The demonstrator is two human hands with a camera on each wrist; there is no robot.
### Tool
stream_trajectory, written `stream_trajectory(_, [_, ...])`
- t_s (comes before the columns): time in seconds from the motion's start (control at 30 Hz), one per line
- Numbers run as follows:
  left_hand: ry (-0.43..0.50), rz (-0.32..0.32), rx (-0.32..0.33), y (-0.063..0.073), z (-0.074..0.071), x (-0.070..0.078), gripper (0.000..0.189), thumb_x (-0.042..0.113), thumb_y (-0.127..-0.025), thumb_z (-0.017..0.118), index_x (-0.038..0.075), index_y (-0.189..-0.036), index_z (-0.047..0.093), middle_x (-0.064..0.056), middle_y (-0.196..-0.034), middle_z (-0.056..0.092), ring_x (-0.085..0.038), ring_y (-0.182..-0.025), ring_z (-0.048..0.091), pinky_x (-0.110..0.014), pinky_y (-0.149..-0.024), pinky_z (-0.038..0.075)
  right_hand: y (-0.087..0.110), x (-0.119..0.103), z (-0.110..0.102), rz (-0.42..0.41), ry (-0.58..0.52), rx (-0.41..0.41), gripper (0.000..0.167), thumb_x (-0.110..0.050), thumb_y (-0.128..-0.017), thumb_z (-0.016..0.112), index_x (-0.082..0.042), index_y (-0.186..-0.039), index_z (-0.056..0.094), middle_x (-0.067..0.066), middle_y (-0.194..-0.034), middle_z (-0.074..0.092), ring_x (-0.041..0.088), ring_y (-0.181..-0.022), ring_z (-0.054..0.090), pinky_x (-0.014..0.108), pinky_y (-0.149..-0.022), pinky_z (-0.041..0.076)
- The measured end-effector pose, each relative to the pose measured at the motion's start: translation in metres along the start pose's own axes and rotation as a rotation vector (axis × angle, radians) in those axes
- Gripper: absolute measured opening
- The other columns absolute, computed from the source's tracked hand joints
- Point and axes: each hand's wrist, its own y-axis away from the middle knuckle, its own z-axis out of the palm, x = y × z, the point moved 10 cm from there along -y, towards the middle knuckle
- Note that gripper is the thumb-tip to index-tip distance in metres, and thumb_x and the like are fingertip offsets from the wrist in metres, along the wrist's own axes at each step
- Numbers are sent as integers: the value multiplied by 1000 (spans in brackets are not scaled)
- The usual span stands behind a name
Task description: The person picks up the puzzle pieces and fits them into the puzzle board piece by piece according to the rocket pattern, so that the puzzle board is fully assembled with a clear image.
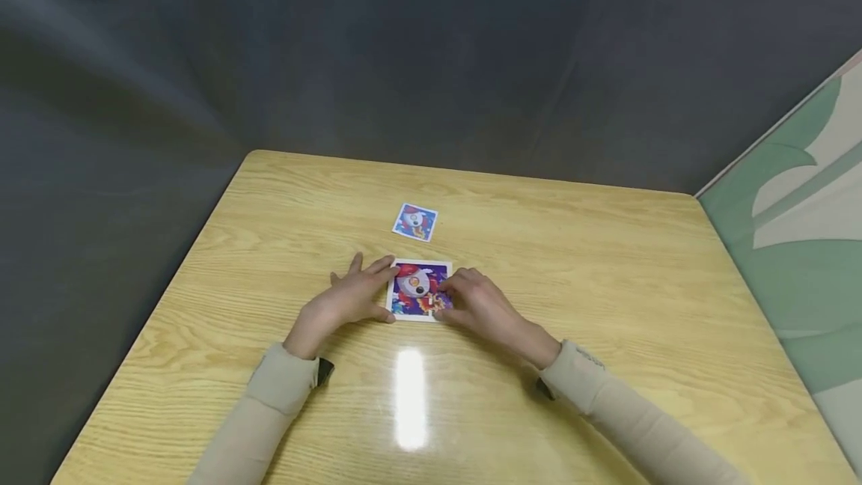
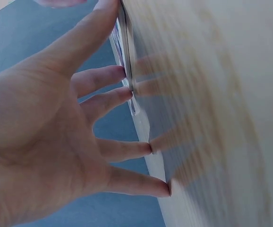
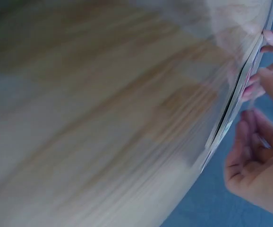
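Note:
A square picture puzzle [image 1: 412,292] with a white border lies flat on the wooden table, showing a round pale character on purple. My left hand [image 1: 346,296] is at its left side with fingers spread; the thumb and some fingertips touch the border. In the left wrist view, the fingers of this left hand [image 2: 65,127] are straight, and two fingertips rest on the table. Over the lower right of the puzzle, my right hand [image 1: 481,302] pinches a small puzzle piece [image 1: 445,299] between thumb and forefinger. Its other fingers are curled, and the piece is mostly hidden.
Beyond the puzzle lies a small square picture card [image 1: 415,222] with a similar character on blue. The wooden table [image 1: 606,268] has rounded far corners. Dark curtains [image 1: 431,58] hang behind and to the left; a green-and-white patterned panel [image 1: 801,245] stands at the right.

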Motion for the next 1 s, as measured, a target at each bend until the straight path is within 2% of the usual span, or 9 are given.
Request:
stream_trajectory(0.13, [-13,0,-3,-2,2,2,87,40,-81,74,11,-151,31,-6,-161,14,-54,-139,-1,-83,-94,7,-2,0,6,22,11,-32,41,-27,-75,83,-1,-103,70,5,-91,63,15,-80,54,27,-69,50])
stream_trajectory(0.3, [-11,-3,0,-3,0,2,87,40,-81,75,11,-151,32,-6,-161,15,-54,-139,-1,-83,-94,8,-3,4,7,67,-21,-14,37,-25,-74,83,-2,-100,70,4,-87,61,14,-77,50,25,-66,47])
stream_trajectory(0.47, [-12,-5,-3,-2,-1,0,87,40,-81,74,11,-151,32,-6,-161,14,-54,-139,-2,-83,-93,8,-6,8,9,108,-113,-23,33,-21,-75,83,-2,-99,71,4,-89,61,15,-78,50,26,-67,47])
stream_trajectory(0.7, [-4,-4,2,2,-4,0,87,39,-81,75,10,-151,32,-7,-160,14,-54,-139,-1,-83,-93,8,-8,16,15,188,-242,-16,33,-18,-72,85,-3,-98,71,4,-81,58,15,-72,52,23,-61,46])
stream_trajectory(0.87, [-4,-16,2,2,-4,0,86,39,-82,74,10,-151,33,-7,-161,15,-53,-140,-1,-83,-94,9,-6,16,13,216,-231,30,22,-15,-74,83,-6,-91,73,2,-77,58,15,-71,52,24,-61,44])
stream_trajectory(1.0, [-8,-17,0,0,-2,0,86,40,-82,74,10,-151,32,-6,-161,15,-53,-140,-1,-83,-94,10,-4,12,11,193,-207,35,15,-12,-79,79,-6,-91,73,2,-79,59,13,-72,52,24,-62,45])
